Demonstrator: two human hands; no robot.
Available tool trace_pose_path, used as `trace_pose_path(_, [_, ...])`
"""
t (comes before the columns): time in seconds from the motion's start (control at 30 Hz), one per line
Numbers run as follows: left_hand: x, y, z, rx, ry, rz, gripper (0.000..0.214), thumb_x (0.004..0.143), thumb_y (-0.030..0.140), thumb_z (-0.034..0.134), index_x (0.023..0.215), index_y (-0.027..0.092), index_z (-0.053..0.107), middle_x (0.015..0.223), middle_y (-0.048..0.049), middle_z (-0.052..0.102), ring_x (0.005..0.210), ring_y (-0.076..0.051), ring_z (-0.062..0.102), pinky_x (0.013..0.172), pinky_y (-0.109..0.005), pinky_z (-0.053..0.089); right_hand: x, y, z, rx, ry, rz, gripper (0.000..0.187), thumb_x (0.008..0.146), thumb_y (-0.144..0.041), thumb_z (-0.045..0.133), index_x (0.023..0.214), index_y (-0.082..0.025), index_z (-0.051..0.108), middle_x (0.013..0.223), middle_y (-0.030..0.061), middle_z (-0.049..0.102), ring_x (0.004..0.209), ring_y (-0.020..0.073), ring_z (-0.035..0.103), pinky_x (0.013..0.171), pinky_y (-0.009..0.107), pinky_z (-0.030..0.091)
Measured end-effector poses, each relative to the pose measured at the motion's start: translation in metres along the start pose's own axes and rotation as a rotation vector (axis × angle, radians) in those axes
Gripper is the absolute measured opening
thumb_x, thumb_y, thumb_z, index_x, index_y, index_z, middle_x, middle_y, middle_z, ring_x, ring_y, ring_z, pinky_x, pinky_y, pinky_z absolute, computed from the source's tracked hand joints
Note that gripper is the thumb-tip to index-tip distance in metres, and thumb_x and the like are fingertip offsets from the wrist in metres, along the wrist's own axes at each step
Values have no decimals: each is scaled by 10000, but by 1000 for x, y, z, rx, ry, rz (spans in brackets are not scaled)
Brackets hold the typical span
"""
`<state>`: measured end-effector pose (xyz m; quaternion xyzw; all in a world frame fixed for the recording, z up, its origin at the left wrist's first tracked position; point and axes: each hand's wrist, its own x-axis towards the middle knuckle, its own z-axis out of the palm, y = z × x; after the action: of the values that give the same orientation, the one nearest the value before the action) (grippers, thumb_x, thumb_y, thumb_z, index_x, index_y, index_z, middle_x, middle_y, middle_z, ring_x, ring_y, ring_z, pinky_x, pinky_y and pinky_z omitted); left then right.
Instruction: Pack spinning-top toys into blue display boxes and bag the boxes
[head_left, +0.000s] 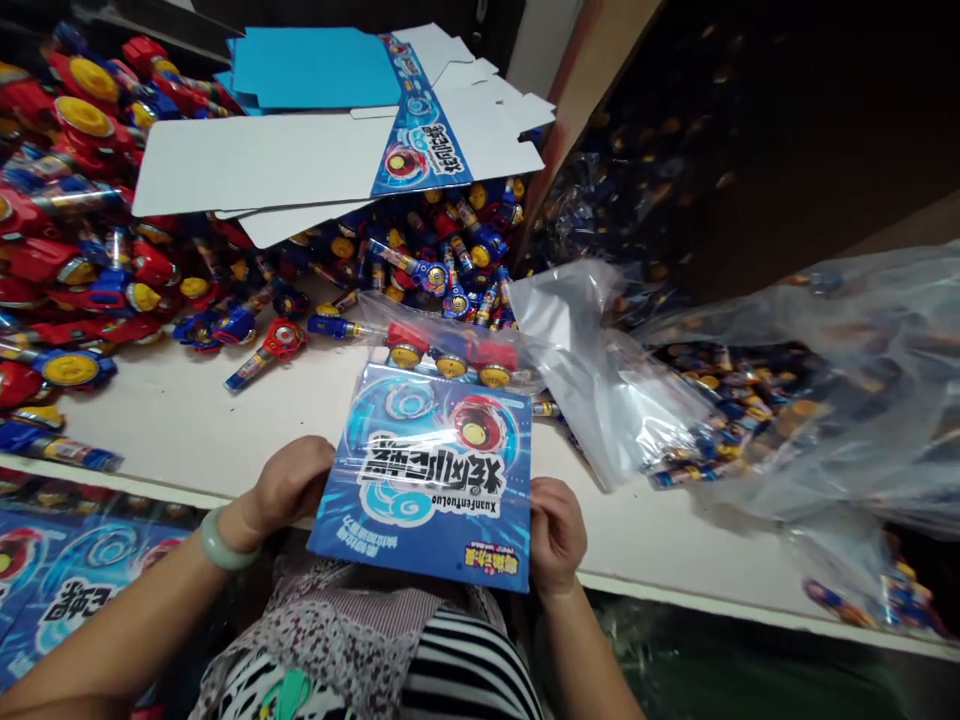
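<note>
A blue printed toy box [420,470] is held between my two hands at the table's front edge, its lettering upside down to me. Clear plastic film shows around its far end. Past the printed panel stands a row of red and blue toys [451,366] with yellow round parts. My left hand [294,485] is closed on the box's left side, fingertips partly hidden. On the right side, the curled fingers of my right hand [557,535] grip the box or its film; which of these I cannot tell.
Red and blue toys [82,250] are heaped at the left and back. Flat box cards [247,165] lie on the heap. Clear bags of small toys [750,400] spread at the right beside a cardboard wall [592,90]. Printed boxes [75,590] sit below the table [322,400] at left.
</note>
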<state>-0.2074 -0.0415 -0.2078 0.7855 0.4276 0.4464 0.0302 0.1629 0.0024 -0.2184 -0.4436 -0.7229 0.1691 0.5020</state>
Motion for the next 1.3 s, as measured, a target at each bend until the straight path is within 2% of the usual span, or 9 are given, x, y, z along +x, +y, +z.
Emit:
trace_pose_path(0.1, [-8,1,12,-53,60,-338,350,872,180,585,1213,244,543,1002,-77,693,875,-210,691,770,-362,590,-11,11,3,-43,29,34,172,892,-285,570,1052,-296,631,955,73,695,908,261,692,755,469,581])
trace_pose_path(0.2, [7,-1,25,-191,0,-687,360,873,284,594,1218,185,560,1178,-123,658,1025,-234,666,858,-381,574,3,22,15,-118,-62,222,410,884,-398,584,1264,-244,589,1215,135,687,1063,286,677,847,467,579])
trace_pose_path(0.37, [43,0,36,-278,-42,-839,190,907,304,502,977,167,612,993,-79,658,917,-212,611,776,-328,515,42,18,23,-172,-346,250,250,852,-437,582,943,-245,715,984,80,765,919,265,695,811,393,559])
trace_pose_path(0.47, [40,1,37,-232,2,-838,176,897,302,493,759,192,494,787,-28,554,747,-174,527,659,-287,458,46,14,22,-134,-332,363,247,854,-423,565,903,-228,709,894,57,762,809,232,684,716,345,544])
trace_pose_path(0.6, [0,0,22,-300,-103,-668,185,896,346,481,783,204,517,775,-37,580,723,-182,550,672,-307,488,28,21,19,-45,-319,464,255,851,-426,567,897,-213,699,872,52,757,787,223,688,701,344,556])
trace_pose_path(0.73, [-35,0,7,-332,-155,-550,191,932,325,473,943,207,622,906,-83,671,862,-214,638,798,-347,537,4,20,6,-1,-338,296,246,889,-423,521,892,-244,690,872,52,747,771,220,702,669,342,578])
trace_pose_path(0.9, [-27,7,16,-322,-43,-654,292,981,432,448,936,198,617,941,-105,666,910,-225,645,821,-354,540,-28,2,-17,46,-399,99,189,880,-359,534,911,-313,715,841,31,759,744,230,736,636,341,596])
trace_pose_path(1.13, [-61,28,-11,-484,-315,-541,251,990,322,436,951,217,661,940,-93,690,887,-214,655,823,-333,559,-39,-5,-10,33,-259,231,239,916,-420,501,915,-283,696,839,55,735,738,238,722,635,363,603])
trace_pose_path(1.3, [-86,33,-19,-395,-136,-545,217,988,311,442,984,246,649,961,-86,692,935,-224,668,829,-358,573,-82,-3,-28,70,-312,69,197,912,-206,518,962,-305,681,920,41,745,792,213,737,636,345,608])
